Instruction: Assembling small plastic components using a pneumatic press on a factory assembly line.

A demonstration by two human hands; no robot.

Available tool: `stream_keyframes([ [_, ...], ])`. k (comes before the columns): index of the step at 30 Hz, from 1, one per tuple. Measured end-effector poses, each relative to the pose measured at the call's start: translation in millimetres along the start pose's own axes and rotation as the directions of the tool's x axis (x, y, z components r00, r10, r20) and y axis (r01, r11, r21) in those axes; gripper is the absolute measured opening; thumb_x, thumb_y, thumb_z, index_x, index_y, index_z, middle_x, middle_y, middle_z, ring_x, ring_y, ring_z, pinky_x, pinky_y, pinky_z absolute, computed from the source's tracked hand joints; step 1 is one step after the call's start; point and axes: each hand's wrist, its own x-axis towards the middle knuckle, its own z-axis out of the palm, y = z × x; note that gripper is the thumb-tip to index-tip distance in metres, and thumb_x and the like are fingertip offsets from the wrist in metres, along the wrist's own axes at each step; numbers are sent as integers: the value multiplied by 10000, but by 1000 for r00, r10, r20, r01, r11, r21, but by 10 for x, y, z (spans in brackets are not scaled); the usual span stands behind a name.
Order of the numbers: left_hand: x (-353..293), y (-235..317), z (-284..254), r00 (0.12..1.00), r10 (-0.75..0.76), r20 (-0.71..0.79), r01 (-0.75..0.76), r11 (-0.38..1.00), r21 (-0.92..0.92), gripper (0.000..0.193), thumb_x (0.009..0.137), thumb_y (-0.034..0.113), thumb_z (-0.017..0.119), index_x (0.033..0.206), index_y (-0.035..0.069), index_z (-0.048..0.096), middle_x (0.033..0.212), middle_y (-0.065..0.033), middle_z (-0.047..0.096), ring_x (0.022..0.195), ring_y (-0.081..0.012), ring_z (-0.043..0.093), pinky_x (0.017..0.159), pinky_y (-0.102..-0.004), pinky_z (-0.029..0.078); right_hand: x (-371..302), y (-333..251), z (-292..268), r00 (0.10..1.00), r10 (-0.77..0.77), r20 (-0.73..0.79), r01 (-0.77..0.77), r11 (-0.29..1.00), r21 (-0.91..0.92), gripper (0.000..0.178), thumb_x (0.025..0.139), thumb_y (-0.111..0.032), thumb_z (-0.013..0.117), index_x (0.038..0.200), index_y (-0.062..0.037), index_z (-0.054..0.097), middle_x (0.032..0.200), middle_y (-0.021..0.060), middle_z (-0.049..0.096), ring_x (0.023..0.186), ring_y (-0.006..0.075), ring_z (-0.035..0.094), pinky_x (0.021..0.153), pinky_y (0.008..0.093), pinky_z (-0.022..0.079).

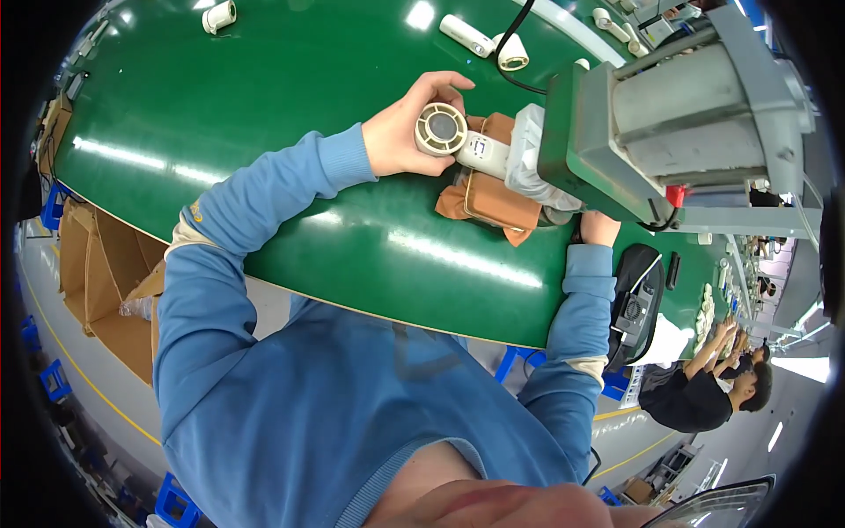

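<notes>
My left hand [407, 132] curls round the round head of a white hair-dryer-shaped device [441, 129], thumb and fingers on its sides. The head's end shows a spoked ring around a dark grey disc. Its handle [484, 152] reaches right, to a white-wrapped part [530, 145] beneath the grey and green press [607, 132]. Brown-orange padded blocks [502, 201] lie on both sides of the handle. By the press's lower edge is my right hand [600, 229]; its fingers are hidden, so what it touches does not show.
Similar white pieces [466, 35] lie at the green table's [352, 246] far side, near a black cable [510, 44]. A white cylindrical part [219, 17] is far left. Right of my right arm sits a black device [635, 304]. An open carton [114, 282] stands at left; people [704, 392] work at right.
</notes>
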Motion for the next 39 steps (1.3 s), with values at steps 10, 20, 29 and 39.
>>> stream_keyframes([
  [10, -30, -40, -76, 993, -43, 114, 49, 997, -52, 742, 615, 5, 721, 1275, 67, 389, 1067, -90, 538, 937, -170, 550, 863, -289, 447, 94, -28, 36, 998, -41, 39, 38, 996, 77, 459, 845, -250, 565, 1234, -11, 506, 1264, 169, 510, 1111, 327, 512, 931, 385, 404],
  [20, 770, -1081, -1254, 772, 238, -590, 187, 802, 568, 597, 696, 87, 725, 1223, 93, 443, 1114, -106, 525, 917, -239, 573, 865, -322, 458, 127, -80, -13, 995, -96, 8, 94, 984, 150, 501, 876, -251, 522, 1309, -10, 444, 1363, 164, 438, 1200, 304, 463, 1010, 372, 361],
  [29, 1127, -1284, -1471, 984, 132, -121, 104, 127, 986, 481, 763, 151, 683, 1199, 103, 485, 1139, -114, 537, 917, -300, 576, 871, -363, 458, 42, 21, 156, 997, -20, -69, 32, 983, 182, 492, 869, -268, 530, 1283, -7, 479, 1328, 162, 481, 1181, 304, 485, 993, 369, 378],
  [39, 750, -394, -1172, 958, -132, -256, 191, 956, 222, 351, 778, 162, 678, 1068, 29, 532, 852, -100, 618, 726, -236, 626, 691, -350, 525, 119, -156, -67, 971, -146, -189, 164, 983, 83, 383, 893, -208, 467, 1212, -6, 532, 1250, 184, 536, 1113, 342, 522, 953, 398, 404],
])
